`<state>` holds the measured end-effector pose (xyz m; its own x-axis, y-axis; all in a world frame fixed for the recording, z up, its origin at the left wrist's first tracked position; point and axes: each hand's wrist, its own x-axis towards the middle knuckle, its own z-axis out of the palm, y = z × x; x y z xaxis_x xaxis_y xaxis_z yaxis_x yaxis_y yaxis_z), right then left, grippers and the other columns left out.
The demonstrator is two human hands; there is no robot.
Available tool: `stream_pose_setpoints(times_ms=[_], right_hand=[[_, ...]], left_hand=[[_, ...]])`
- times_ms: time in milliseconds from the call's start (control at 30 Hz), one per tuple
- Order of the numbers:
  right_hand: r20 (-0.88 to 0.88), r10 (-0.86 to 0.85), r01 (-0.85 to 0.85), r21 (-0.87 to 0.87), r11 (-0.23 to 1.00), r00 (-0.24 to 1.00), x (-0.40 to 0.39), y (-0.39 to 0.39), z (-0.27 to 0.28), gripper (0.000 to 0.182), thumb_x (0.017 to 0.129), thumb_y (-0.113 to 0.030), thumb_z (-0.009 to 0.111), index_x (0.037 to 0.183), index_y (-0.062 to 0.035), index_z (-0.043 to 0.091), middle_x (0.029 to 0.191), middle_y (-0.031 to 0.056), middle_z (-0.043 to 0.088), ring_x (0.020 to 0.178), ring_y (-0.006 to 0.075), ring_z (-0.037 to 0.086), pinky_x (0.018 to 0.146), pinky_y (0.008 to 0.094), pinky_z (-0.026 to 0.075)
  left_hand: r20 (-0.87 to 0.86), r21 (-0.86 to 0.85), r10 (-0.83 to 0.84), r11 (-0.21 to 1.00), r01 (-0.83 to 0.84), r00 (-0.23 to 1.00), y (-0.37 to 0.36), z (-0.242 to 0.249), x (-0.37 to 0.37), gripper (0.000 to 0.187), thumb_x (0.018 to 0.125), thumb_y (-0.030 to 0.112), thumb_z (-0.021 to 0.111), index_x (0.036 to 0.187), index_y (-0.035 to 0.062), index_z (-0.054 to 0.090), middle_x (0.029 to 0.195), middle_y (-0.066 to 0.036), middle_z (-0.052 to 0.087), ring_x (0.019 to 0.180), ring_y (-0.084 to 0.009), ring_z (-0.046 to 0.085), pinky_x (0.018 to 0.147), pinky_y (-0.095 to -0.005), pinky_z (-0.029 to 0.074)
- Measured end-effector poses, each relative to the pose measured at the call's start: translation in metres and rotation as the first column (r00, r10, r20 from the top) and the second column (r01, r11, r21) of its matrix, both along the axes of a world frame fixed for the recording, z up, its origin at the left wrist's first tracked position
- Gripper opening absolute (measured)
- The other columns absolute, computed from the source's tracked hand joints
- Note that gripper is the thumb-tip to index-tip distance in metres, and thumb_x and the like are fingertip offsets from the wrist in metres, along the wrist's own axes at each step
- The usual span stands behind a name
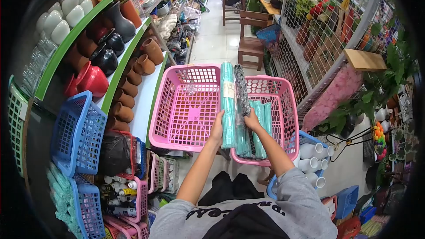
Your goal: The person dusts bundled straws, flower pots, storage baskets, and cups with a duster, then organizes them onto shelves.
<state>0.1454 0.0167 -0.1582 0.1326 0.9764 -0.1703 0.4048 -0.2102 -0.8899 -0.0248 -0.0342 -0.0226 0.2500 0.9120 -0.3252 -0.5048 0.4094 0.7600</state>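
Note:
My left hand (216,128) is closed on a long teal wrapped roll (228,106) with a pale label, held upright along the inner edges of two pink baskets. My right hand (253,120) grips a narrow bundle in dark, crinkled wrapping (241,89), just right of the teal roll. The left pink basket (161,126) shows a bare lattice floor. In the right pink basket (290,106) lie several teal rolls (262,126), partly hidden by my right hand and forearm.
Shelves (148,102) of clay pots and vases rise at the left, with blue baskets (77,137) below. White vases (311,151) stand in a blue basket at the lower right. Ahead are a wooden chair (252,44), a tiled aisle (212,40) and a wire-mesh rack (305,66).

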Motion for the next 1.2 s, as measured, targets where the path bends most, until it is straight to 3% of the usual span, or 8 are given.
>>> stream_pose_setpoints(times_ms=[367,633,800,933,1000,1067,1167,1200], right_hand=[[-0.194,-0.035,0.128,0.492,0.861,0.980,0.034,-0.084,0.177,0.039,0.081,-0.013,0.050,0.117,-0.0011,0.042,0.097,0.0139,0.056,0.088,0.0204,0.054,0.082,0.0307,0.040],[0.900,0.254,-0.753,0.114,0.648,0.354,0.093,-0.131,0.220,0.057,0.072,-0.011,0.057,0.126,-0.0180,0.040,0.080,0.0112,0.056,0.060,0.0292,0.058,0.051,0.0394,0.047],[0.446,-0.344,0.098,0.488,0.867,0.826,0.138,-0.056,0.265,0.029,0.085,-0.015,0.045,0.111,-0.0050,0.050,0.066,0.0244,0.056,0.062,0.0386,0.057,0.056,0.0459,0.044],[0.229,-0.291,0.088,0.627,0.774,0.929,0.104,-0.088,0.277,0.035,0.082,-0.016,0.046,0.114,-0.0031,0.044,0.063,0.0192,0.058,0.056,0.0361,0.057,0.053,0.0400,0.045],[0.259,0.016,-0.157,0.533,0.831,0.966,0.072,-0.125,0.270,0.041,0.078,-0.014,0.047,0.118,-0.0054,0.043,0.073,0.0150,0.060,0.056,0.0306,0.058,0.051,0.0372,0.046],[0.668,0.031,-0.575,0.615,0.539,0.744,0.061,-0.140,0.222,0.045,0.076,-0.013,0.051,0.120,-0.0111,0.044,0.077,0.0105,0.058,0.055,0.0253,0.058,0.047,0.0363,0.046],[0.914,0.123,-0.784,0.255,0.565,0.386,0.063,-0.150,0.224,0.051,0.073,-0.014,0.057,0.122,-0.0211,0.045,0.066,0.0069,0.048,0.050,0.0233,0.054,0.043,0.0360,0.045],[0.901,0.060,-0.742,0.313,0.593,0.429,0.077,-0.137,0.216,0.054,0.072,-0.013,0.057,0.123,-0.0233,0.044,0.066,0.0083,0.050,0.051,0.0248,0.055,0.043,0.0369,0.046]], left_hand=[[0.228,-0.020,-0.070,0.997,0.076,0.971,0.029,0.023,0.013,0.048,0.091,0.045,0.027,0.098,0.0041,0.052,0.080,-0.012,0.059,0.062,-0.0198,0.058,0.057,-0.0308,0.052],[0.263,0.171,-0.477,0.879,0.446,0.839,0.048,-0.007,0.013,0.043,0.088,0.046,0.039,0.109,0.0100,0.047,0.081,-0.006,0.057,0.069,-0.0158,0.057,0.057,-0.0317,0.051],[0.384,0.188,-0.535,0.843,0.504,0.753,-0.006,0.041,0.037,0.034,0.093,0.032,0.034,0.116,0.0089,0.044,0.090,-0.002,0.050,0.070,-0.0124,0.047,0.051,-0.0244,0.042],[0.374,0.177,-0.476,0.879,0.442,0.796,0.001,0.039,0.038,0.036,0.094,0.032,0.029,0.117,0.0083,0.043,0.099,-0.006,0.048,0.069,-0.0146,0.046,0.051,-0.0259,0.042],[0.325,0.160,-0.430,0.903,0.399,0.842,0.013,0.032,0.036,0.032,0.093,0.032,0.031,0.111,0.0084,0.045,0.090,-0.006,0.051,0.068,-0.0159,0.050,0.052,-0.0278,0.044],[0.164,0.245,-0.428,0.890,0.384,0.889,0.030,0.002,0.033,0.042,0.090,0.041,0.033,0.112,0.0077,0.046,0.090,-0.007,0.055,0.075,-0.0170,0.057,0.054,-0.0290,0.051],[0.386,0.202,-0.607,0.791,0.578,0.695,0.029,0.021,0.021,0.037,0.090,0.039,0.038,0.107,0.0085,0.048,0.083,-0.008,0.055,0.073,-0.0160,0.057,0.056,-0.0285,0.051],[-0.141,0.480,-0.313,0.808,0.342,0.939,-0.002,0.054,0.028,0.034,0.090,0.036,0.038,0.106,0.0082,0.049,0.084,-0.007,0.055,0.073,-0.0159,0.056,0.059,-0.0280,0.049]])
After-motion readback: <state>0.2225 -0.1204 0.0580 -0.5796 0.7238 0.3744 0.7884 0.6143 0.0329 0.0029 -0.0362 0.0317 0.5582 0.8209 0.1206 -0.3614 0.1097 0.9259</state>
